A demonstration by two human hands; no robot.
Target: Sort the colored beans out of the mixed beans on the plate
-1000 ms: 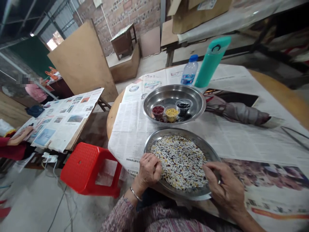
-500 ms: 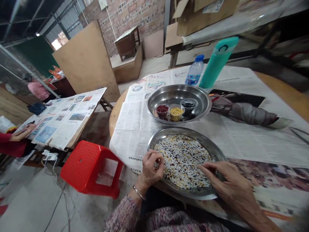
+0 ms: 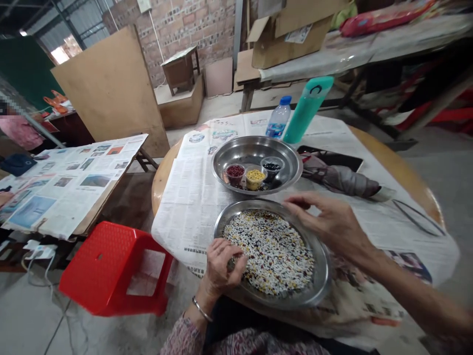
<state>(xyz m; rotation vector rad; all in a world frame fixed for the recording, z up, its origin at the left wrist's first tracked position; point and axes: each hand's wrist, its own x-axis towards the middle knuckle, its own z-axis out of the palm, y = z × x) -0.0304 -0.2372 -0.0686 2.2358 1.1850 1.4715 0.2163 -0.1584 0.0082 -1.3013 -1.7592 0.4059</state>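
Half-curled, your left hand (image 3: 223, 264) and right hand (image 3: 328, 217) overhang the pan's (image 3: 322, 278) edges, any hold unclear; the newspaper (image 3: 176, 212) bears blurred Chinese characters.

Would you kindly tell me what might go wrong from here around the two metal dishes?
The shallow dish of mixed grains sits close to the near edge of the table, so a bump from the left hand could spill some. The right hand is over its far side, near the basin; a careless reach might tip one of the three cups there and mix their contents.
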